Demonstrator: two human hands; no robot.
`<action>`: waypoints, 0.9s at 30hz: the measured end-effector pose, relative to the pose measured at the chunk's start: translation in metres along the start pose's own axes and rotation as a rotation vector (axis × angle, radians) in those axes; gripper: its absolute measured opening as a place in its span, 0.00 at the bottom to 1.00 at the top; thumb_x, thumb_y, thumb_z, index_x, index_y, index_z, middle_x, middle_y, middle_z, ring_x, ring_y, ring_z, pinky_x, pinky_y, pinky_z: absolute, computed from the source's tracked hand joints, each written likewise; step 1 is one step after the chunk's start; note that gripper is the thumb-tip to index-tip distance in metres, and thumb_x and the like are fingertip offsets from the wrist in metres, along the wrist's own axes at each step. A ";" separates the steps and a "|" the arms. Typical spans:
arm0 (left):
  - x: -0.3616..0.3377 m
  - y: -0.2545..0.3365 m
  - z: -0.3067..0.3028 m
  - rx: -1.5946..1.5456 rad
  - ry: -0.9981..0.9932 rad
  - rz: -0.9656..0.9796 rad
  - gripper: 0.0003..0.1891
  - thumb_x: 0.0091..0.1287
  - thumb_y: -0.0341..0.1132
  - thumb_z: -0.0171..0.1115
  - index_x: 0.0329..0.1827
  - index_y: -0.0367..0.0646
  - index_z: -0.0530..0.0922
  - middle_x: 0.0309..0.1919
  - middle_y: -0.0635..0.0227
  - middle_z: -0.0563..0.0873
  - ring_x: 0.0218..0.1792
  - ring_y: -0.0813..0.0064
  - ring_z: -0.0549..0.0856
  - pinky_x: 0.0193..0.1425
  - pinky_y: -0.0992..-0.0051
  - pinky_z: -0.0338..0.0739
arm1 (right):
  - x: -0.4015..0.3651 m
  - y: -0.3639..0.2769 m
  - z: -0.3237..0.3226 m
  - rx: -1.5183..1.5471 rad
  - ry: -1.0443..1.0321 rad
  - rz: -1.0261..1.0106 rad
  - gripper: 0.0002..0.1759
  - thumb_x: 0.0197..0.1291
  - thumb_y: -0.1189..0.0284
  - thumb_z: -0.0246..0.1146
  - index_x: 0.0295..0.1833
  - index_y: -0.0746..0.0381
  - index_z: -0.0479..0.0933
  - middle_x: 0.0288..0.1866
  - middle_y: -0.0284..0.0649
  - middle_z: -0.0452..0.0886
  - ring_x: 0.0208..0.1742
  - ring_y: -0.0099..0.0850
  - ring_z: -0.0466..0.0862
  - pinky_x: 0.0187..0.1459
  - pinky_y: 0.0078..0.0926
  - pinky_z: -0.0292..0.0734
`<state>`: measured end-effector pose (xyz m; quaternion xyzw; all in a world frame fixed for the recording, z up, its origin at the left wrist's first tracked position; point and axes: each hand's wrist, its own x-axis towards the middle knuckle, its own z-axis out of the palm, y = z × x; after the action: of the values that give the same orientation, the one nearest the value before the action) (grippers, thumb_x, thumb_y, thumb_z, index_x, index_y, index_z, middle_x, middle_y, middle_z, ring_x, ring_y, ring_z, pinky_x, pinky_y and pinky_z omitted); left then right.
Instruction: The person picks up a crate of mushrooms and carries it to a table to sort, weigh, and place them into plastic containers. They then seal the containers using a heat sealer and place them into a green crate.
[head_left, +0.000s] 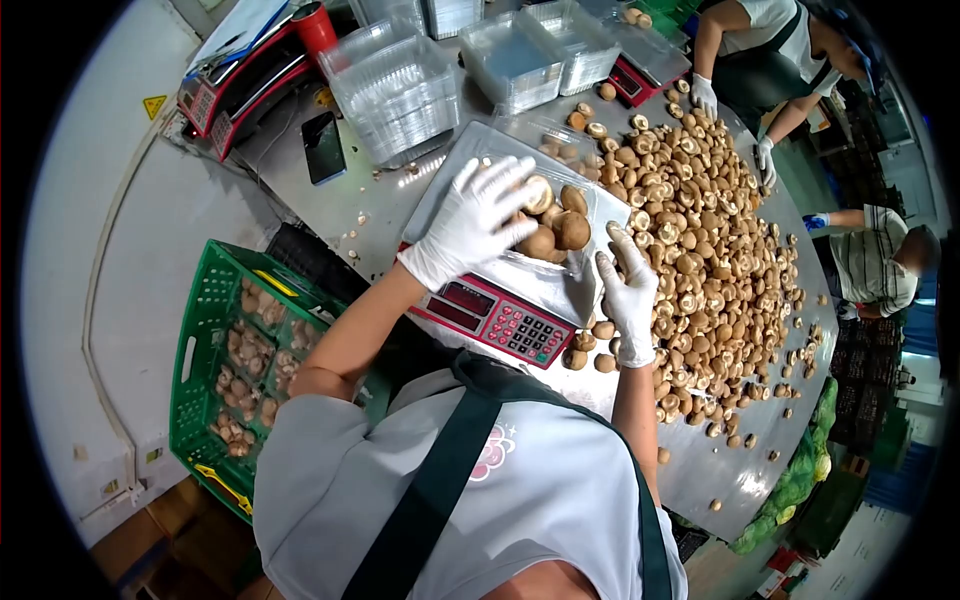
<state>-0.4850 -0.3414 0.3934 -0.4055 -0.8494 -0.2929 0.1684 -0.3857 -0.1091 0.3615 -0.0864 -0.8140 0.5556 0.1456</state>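
Observation:
My left hand (pixel 470 220), in a white glove, reaches over the left side of a clear plastic tray (pixel 575 262) with its fingers spread. Brown shiitake mushrooms (pixel 572 230) lie in the tray, some right under those fingertips. The tray rests on the metal pan of a red weighing scale (pixel 500 318), whose keypad and display face me. At the pan's right edge is my right hand (pixel 630 300), also gloved, with fingers stretched and apart and nothing between them. A large heap of loose shiitake mushrooms (pixel 700 260) borders it on the right.
Stacked clear trays (pixel 395 95) stand behind the scale, with a phone (pixel 323 148) nearby. A green crate (pixel 190 400) of packed mushrooms sits at lower left. Across the metal table (pixel 700 490), a gloved co-worker (pixel 760 60) handles the heap; another person (pixel 875 260) stands farther right.

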 end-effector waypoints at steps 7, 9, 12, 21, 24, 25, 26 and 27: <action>0.037 -0.079 0.017 -0.861 0.177 -0.819 0.22 0.63 0.42 0.59 0.56 0.40 0.73 0.52 0.59 0.78 0.53 0.74 0.76 0.57 0.76 0.69 | -0.007 -0.012 0.000 -0.176 0.044 -0.159 0.22 0.46 0.75 0.70 0.50 0.60 0.78 0.49 0.44 0.80 0.51 0.34 0.78 0.54 0.28 0.73; 0.046 -0.088 0.030 -0.765 0.159 -0.852 0.27 0.62 0.44 0.60 0.61 0.40 0.69 0.52 0.61 0.78 0.50 0.75 0.76 0.51 0.73 0.71 | -0.006 -0.015 0.008 -0.276 0.053 -0.229 0.27 0.43 0.69 0.72 0.53 0.60 0.76 0.50 0.46 0.78 0.52 0.39 0.77 0.54 0.33 0.72; 0.061 -0.090 0.040 -1.058 0.004 -1.034 0.30 0.63 0.48 0.58 0.65 0.46 0.64 0.54 0.68 0.74 0.48 0.77 0.76 0.45 0.73 0.70 | 0.002 -0.039 0.026 -0.507 0.002 -0.438 0.30 0.44 0.62 0.70 0.54 0.59 0.74 0.55 0.50 0.73 0.55 0.48 0.72 0.57 0.40 0.68; 0.066 -0.087 0.045 -1.430 0.121 -0.721 0.30 0.69 0.57 0.40 0.63 0.41 0.65 0.48 0.60 0.80 0.43 0.72 0.81 0.51 0.71 0.72 | 0.026 -0.039 0.058 -0.730 -0.062 -0.639 0.22 0.55 0.64 0.60 0.55 0.59 0.72 0.59 0.53 0.68 0.64 0.51 0.64 0.64 0.47 0.57; 0.057 -0.080 0.033 -1.381 0.089 -0.532 0.35 0.69 0.61 0.31 0.52 0.38 0.75 0.44 0.60 0.82 0.48 0.70 0.79 0.58 0.69 0.68 | 0.026 -0.045 0.045 -0.572 -0.092 -0.539 0.26 0.51 0.62 0.63 0.56 0.62 0.72 0.60 0.54 0.68 0.64 0.52 0.64 0.65 0.45 0.56; 0.053 -0.076 0.028 -1.312 0.092 -0.449 0.39 0.69 0.63 0.27 0.45 0.36 0.79 0.44 0.60 0.83 0.51 0.69 0.78 0.62 0.68 0.65 | 0.024 -0.043 0.038 -0.471 -0.099 -0.497 0.28 0.49 0.63 0.65 0.55 0.63 0.72 0.60 0.54 0.67 0.64 0.52 0.64 0.65 0.43 0.57; 0.047 -0.065 0.016 -1.189 0.109 -0.450 0.40 0.69 0.61 0.23 0.38 0.37 0.82 0.47 0.59 0.82 0.55 0.65 0.76 0.67 0.67 0.59 | 0.018 -0.036 0.033 -0.467 -0.035 -0.509 0.29 0.46 0.64 0.67 0.54 0.65 0.72 0.61 0.55 0.67 0.63 0.52 0.66 0.64 0.42 0.59; 0.039 -0.066 0.010 -1.055 0.111 -0.301 0.38 0.71 0.59 0.26 0.37 0.37 0.82 0.49 0.57 0.81 0.58 0.64 0.74 0.68 0.66 0.57 | 0.012 -0.029 0.026 -0.469 0.052 -0.563 0.27 0.46 0.66 0.66 0.52 0.66 0.73 0.58 0.55 0.70 0.60 0.50 0.70 0.62 0.43 0.62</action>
<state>-0.5612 -0.3452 0.3824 -0.2930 -0.6258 -0.7206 -0.0569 -0.4044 -0.1389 0.3817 0.0962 -0.9072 0.2897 0.2896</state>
